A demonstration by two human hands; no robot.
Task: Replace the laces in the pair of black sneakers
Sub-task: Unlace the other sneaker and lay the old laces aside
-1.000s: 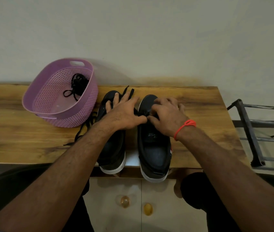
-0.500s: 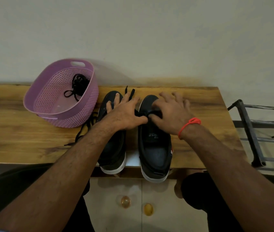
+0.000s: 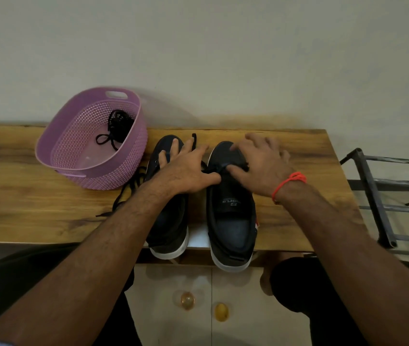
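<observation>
While on table (image 3: 286,221): 2 sneakers (image 3: 231,211).

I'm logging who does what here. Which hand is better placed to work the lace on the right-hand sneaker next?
Probably the right hand: its thumb and fingers already sit at the lace on the right sneaker. The left hand lies spread over the left sneaker.

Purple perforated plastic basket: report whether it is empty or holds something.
Not empty. The purple perforated plastic basket stands upright on the wooden table, and a bundled black shoelace lies inside it against the far wall.
</observation>
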